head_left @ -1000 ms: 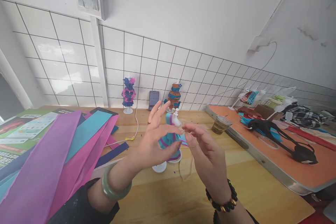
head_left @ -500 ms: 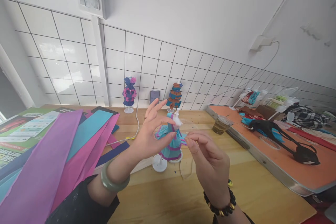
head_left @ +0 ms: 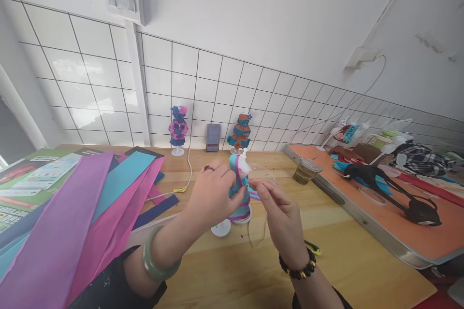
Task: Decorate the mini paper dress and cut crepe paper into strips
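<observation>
A small white mannequin (head_left: 240, 188) in a teal and pink paper dress stands on a round white base (head_left: 220, 228) on the wooden table. My left hand (head_left: 212, 193) is closed around the dress from the left, thumb pressed on its front. My right hand (head_left: 277, 207) sits just right of the figure, fingers pinched together at the dress's side; what they pinch is too small to make out. A jade bangle is on my left wrist and a dark bead bracelet on my right.
Long purple, pink and teal paper sheets (head_left: 90, 212) cover the table's left. Two dressed mannequins (head_left: 177, 128) (head_left: 241, 133) and a phone (head_left: 213, 137) stand by the tiled wall. A plastic cup (head_left: 305, 171) and an orange tray (head_left: 391, 222) with clutter lie right.
My left hand's fingers, spread open before, have closed around the dress. My right hand has moved in to the figure's side. The mannequin now stands more upright.
</observation>
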